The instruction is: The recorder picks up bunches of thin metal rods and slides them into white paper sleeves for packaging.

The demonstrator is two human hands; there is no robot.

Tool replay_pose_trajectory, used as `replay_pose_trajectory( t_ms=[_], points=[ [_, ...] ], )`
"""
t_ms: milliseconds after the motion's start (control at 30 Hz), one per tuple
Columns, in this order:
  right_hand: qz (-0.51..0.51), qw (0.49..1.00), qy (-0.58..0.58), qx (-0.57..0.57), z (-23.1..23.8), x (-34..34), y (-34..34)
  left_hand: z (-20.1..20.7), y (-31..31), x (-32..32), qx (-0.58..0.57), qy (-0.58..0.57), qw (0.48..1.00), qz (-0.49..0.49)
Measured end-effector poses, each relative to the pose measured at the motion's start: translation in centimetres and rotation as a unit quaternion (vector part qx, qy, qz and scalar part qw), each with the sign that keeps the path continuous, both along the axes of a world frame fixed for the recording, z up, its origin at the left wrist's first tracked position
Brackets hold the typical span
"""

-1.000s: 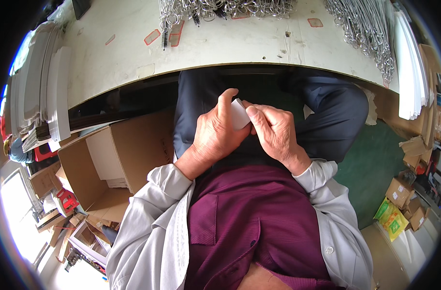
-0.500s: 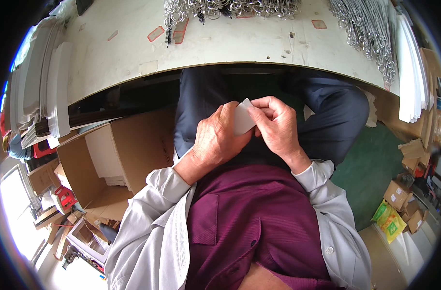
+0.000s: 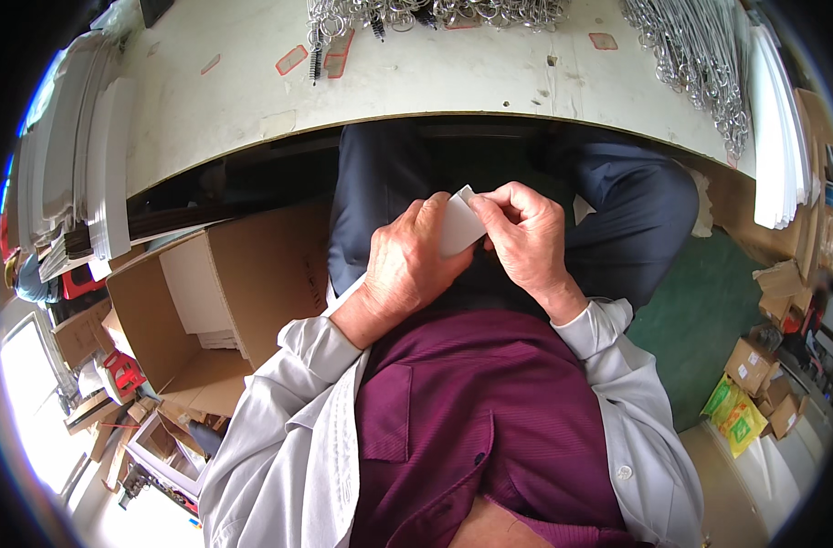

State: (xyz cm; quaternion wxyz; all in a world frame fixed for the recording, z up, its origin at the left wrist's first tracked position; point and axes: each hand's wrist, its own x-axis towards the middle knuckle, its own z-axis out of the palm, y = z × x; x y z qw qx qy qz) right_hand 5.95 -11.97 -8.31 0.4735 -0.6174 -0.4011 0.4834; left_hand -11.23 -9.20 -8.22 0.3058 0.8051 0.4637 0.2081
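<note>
In front of my waist, over my lap, my left hand (image 3: pixel 409 251) is closed around a small white card-like piece (image 3: pixel 459 226) with a flat face and a pointed upper corner. The thumb and index finger of my right hand (image 3: pixel 532 239) pinch its upper right edge. Whether it is one card, a thin stack or a flat folded box cannot be told. Part of it is hidden behind my fingers.
A pale worktable (image 3: pixel 435 82) stands ahead, with looped metal wire pieces (image 3: pixel 435 14) and a wire bundle (image 3: pixel 700 68) on it. Long white strips (image 3: pixel 110 173) lie at the left, more strips (image 3: pixel 775 137) at the right. An open cardboard box (image 3: pixel 220 301) stands left of my legs.
The right hand's fingers have shifted slightly along the corner of the white piece, and the hand has moved a little to the right. The left hand stays nearly still.
</note>
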Motion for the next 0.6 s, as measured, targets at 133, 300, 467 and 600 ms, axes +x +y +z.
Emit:
replay_pose_trajectory(
  t_ms=[133,300,467,600],
  points=[
    [0.011,0.997,-0.067,0.047,0.1,0.0,-0.1,0.1,0.0,0.0,-0.008,0.005,1.000,-0.001],
    [0.033,0.989,-0.091,0.108,0.2,-0.1,-0.4,0.3,0.3,-0.1,-0.019,-0.013,1.000,0.014],
    [0.044,0.986,-0.074,0.144,-0.5,-0.7,-0.2,0.1,0.9,0.0,0.011,-0.035,0.999,0.009],
    [0.106,0.982,-0.104,0.121,0.0,-0.6,-1.0,0.3,0.8,-0.2,-0.011,-0.044,0.999,0.006]
  ],
)
